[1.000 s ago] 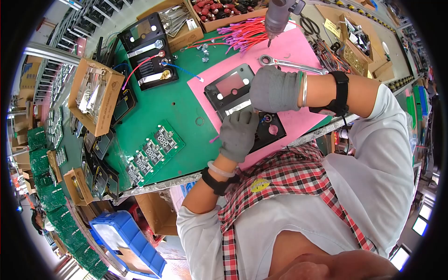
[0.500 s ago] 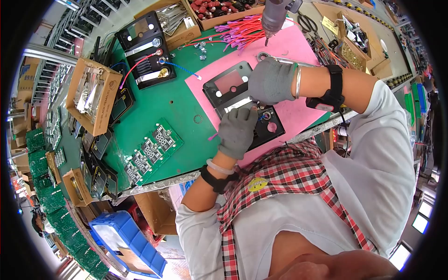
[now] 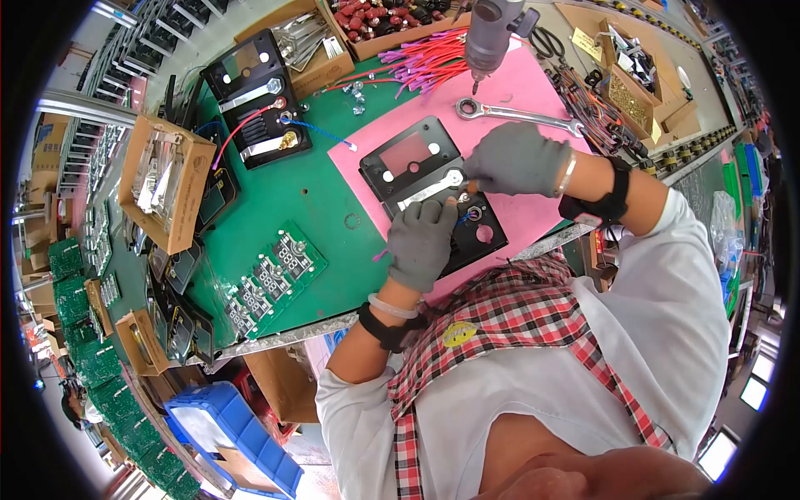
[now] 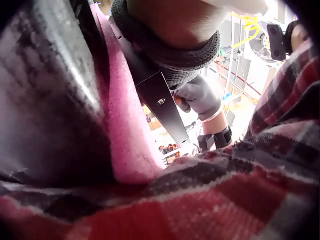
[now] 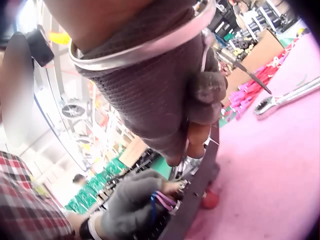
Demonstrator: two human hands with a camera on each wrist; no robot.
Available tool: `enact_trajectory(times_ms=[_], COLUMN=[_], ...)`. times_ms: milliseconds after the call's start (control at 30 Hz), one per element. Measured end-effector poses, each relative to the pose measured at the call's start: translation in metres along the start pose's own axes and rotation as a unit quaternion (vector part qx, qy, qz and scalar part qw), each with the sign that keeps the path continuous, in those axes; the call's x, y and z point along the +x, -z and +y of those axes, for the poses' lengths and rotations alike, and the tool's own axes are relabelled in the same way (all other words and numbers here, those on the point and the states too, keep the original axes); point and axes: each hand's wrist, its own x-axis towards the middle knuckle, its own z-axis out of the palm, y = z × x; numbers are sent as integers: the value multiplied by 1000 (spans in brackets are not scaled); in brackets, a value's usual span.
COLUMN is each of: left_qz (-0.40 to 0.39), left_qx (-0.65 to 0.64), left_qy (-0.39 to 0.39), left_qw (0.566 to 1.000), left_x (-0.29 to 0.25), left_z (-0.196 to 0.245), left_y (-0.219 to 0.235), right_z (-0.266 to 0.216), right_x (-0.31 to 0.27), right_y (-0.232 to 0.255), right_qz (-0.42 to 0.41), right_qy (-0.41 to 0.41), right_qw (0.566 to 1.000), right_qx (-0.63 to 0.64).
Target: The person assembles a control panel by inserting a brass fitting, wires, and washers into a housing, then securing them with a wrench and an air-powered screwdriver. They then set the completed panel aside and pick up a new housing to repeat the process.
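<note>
A black metal case (image 3: 400, 153) with a cutout window lies on the pink mat. A silver metal strip (image 3: 423, 193) with a bolt head at one end crosses it. My gloved left hand (image 3: 421, 242) grips the case's near side, its bare fingertip beside a small metal terminal. Blue and pink wires (image 5: 162, 200) run by that fingertip. My gloved right hand (image 3: 521, 158) bends in from the right, bare fingertips pinched together at a small metal fastener (image 3: 464, 198) beside the strip's end. The fingers partly hide that fastener.
A ratchet wrench (image 3: 521, 113) lies beyond my right hand, under a hanging power screwdriver (image 3: 492, 37). Red and purple wires (image 3: 425, 62) lie behind. A second black case (image 3: 258, 100) stands at the left, circuit boards (image 3: 275, 279) nearer. A cardboard box (image 3: 167, 183) holds metal strips.
My right hand has drawn back to the right, uncovering the strip's bolt head and more of the wrench. The left hand stays at the case.
</note>
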Motion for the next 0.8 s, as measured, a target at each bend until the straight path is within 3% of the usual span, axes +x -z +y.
enact_trajectory(times_ms=[67, 167, 200, 400, 800], left_qz=[-3, 3, 9, 20, 33], left_qx=[0, -4, -7, -23, -20], left_qy=[8, 0, -1, 11, 17], left_qw=[1000, 1000, 1000, 999, 999], left_x=[-1, 0, 1, 0, -1], left_z=[1, 0, 0, 2, 1], left_y=[-1, 0, -1, 0, -4], right_z=[-3, 11, 4, 1, -3], right_x=[-11, -12, -9, 1, -6], right_y=[8, -6, 3, -14, -26], right_qz=[68, 62, -25, -72, -35], right_qy=[-16, 32, -5, -38, -46], right_qw=[997, 993, 998, 995, 998], right_qx=[21, 93, 49, 53, 38])
